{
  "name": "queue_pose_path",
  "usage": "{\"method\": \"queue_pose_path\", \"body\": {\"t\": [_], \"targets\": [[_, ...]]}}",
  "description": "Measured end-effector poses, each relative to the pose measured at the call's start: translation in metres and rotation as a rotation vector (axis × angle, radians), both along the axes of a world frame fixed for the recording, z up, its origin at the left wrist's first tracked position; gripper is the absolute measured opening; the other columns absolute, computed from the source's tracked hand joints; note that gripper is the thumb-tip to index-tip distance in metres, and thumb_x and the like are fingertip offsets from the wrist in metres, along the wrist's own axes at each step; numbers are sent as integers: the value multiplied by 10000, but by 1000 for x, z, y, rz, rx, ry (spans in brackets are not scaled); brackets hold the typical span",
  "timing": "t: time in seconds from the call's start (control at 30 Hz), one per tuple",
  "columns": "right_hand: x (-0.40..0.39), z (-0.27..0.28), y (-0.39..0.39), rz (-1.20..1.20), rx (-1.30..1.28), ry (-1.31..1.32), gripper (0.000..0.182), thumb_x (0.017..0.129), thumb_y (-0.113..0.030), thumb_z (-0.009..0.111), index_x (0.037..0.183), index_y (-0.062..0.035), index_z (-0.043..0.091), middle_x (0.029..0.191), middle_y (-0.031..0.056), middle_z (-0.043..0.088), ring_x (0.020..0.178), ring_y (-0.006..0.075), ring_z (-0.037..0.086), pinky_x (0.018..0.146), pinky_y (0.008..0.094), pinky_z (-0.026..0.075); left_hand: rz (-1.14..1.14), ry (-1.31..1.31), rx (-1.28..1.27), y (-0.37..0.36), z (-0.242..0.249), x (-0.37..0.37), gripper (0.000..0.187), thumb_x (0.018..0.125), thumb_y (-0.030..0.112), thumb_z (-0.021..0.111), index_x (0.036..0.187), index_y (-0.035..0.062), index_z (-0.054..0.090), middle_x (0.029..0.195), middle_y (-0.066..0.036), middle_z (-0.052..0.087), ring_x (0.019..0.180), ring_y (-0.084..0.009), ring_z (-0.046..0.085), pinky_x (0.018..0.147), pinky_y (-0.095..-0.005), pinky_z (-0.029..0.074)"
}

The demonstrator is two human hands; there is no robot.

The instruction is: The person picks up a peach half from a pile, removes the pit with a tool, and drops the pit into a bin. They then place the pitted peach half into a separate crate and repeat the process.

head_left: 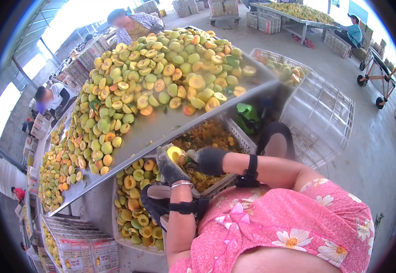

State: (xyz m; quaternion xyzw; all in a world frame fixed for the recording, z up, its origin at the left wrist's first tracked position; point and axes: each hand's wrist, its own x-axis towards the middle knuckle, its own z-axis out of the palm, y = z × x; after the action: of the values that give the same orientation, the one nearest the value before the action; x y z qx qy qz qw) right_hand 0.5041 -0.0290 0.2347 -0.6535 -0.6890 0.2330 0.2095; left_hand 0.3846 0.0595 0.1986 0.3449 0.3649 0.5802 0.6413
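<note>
My left hand (171, 166), in a dark grey glove, is closed around a yellow fruit half (175, 154) with its cut face showing. Close to its right, my right hand (208, 161), also gloved, has its fingers bent toward the fruit; what they hold, if anything, is too small to make out. Both hands are over a crate (245, 142) of yellow-brown fruit scraps. To the left below them stands a crate (116, 218) of hollowed fruit halves. Behind the hands, a metal table (150, 132) bears a large heap of green and orange fruit halves (161, 73).
A crate of fruit (282, 66) and an upturned white crate (318, 118) stand right of the table. Stacked crates (82, 245) are at lower left. Two people work beyond the table, another sits at upper right near a wheeled cart (380, 75). A green object (247, 118) lies beneath the table edge.
</note>
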Motion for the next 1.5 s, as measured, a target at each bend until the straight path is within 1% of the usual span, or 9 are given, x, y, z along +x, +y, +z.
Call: {"method": "queue_pose_path", "body": {"t": [0.63,0.7,0.83,0.97,1.07,1.17,1.3,1.43,1.5], "targets": [[19,2,6,-29,180,-262,209,919,-254,460,1054,-103,511,984,171,642,851,354,648,693,442,505,-424,-258,-408,-16,6,-5,433,933,503,499,1130,125,569,996,-59,647,914,-217,633,711,-364,534],[20,-19,11,-7,500,-319,166,889,-199,494,1014,-105,548,772,129,638,650,316,642,534,424,492,-331,-280,-381,-12,-14,-4,368,931,441,534,1115,125,573,982,-43,646,872,-203,630,700,-342,519],[55,-24,24,-130,-17,-524,331,901,-249,537,1160,-47,495,926,215,649,913,385,627,770,455,500,-235,-74,-439,-36,16,-22,296,920,385,551,1060,124,568,992,-46,607,854,-195,621,606,-385,525],[66,-51,27,-177,-37,273,472,899,-307,608,1261,-40,467,1077,162,648,937,327,636,820,411,487,-46,-312,-330,-16,-1,-22,326,919,422,541,1056,127,554,946,-40,600,806,-185,627,518,-322,491],[27,-100,30,-151,-29,971,466,889,-289,658,1250,-60,473,1138,23,605,880,166,597,736,332,475,18,-248,-275,-30,26,-13,305,957,355,508,1098,87,539,992,-43,579,899,-161,585,722,-287,488],[-10,-24,12,-87,-337,1073,380,888,-250,659,1193,-84,504,1011,-5,593,791,83,546,644,260,446,109,-158,-105,-29,13,-8,322,970,342,497,1114,57,540,1029,-30,566,961,-139,548,839,-276,450],[-2,-29,19,-49,-364,969,288,889,-236,660,1113,-96,546,905,-42,554,763,33,492,632,217,428,159,-328,-146,-4,2,-38,346,963,387,511,1115,81,564,1032,-43,585,950,-164,571,835,-323,490],[29,-69,19,43,-66,7,331,883,-227,631,1169,-83,547,1013,125,609,897,236,598,791,343,479,286,-389,47,7,36,-137,313,933,336,577,1077,58,574,997,-47,589,926,-202,587,840,-343,511],[48,-90,14,209,-9,-12,342,854,-212,626,1172,-106,560,1070,162,588,933,312,590,805,381,488,361,-208,114,15,19,-205,251,895,227,607,1060,42,567,991,-70,590,902,-211,593,826,-324,509]]}}
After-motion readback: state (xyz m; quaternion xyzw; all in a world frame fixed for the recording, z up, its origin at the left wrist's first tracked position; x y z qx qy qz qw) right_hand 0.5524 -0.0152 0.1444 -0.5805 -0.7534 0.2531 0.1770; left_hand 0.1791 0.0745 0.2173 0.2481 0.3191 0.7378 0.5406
